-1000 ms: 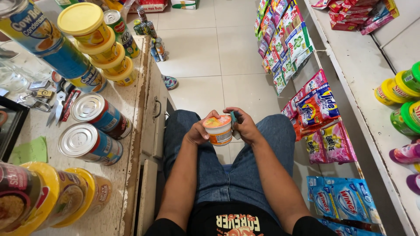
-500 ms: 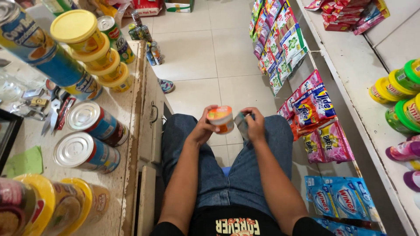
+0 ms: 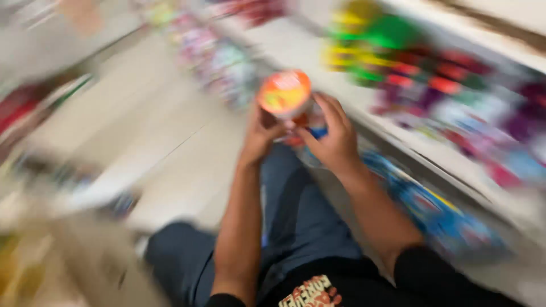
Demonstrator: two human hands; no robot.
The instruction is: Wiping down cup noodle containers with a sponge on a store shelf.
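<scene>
Both my left hand (image 3: 263, 133) and right hand (image 3: 333, 136) grip the small orange-lidded tub (image 3: 284, 94), raised over my lap beside the right-hand shelf (image 3: 455, 170), lid toward me, probably for reading—heavy blur.

The small tub (image 3: 284, 92) at upper centre shows an orange lid with yellow-green patches. The jeans (image 3: 301, 216) are blue. Blurred packets (image 3: 449, 222) at lower right are blue with red and yellow.
</scene>
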